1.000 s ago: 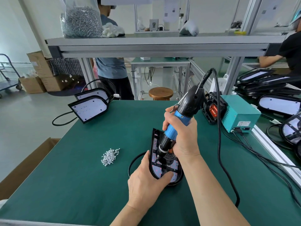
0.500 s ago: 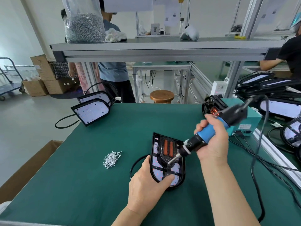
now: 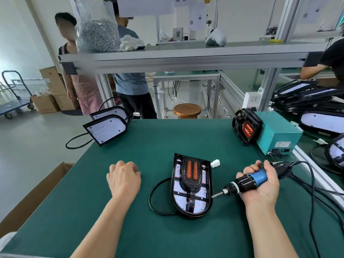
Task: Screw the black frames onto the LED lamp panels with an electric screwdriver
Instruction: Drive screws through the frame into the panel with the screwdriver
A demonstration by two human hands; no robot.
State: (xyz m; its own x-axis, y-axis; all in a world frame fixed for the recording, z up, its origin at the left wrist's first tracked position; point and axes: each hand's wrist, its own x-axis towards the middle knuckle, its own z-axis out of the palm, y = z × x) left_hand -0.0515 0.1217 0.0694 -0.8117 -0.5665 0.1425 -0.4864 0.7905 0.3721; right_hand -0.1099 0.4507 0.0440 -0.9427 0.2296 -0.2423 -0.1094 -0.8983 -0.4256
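The left hand [image 3: 123,180] rests knuckles-up on the green-matted counter [image 3: 149,146]. Its curled fingers hide whatever lies under them, so I cannot tell if they hold anything. The right hand [image 3: 259,185] grips the blue-and-black electric screwdriver [image 3: 247,181], its tip at the edge of the black-framed LED lamp panel [image 3: 191,185] lying mid-counter. A clear plastic bag of silver screws [image 3: 97,34], its top cut off, stands on the grey overhead shelf [image 3: 186,53].
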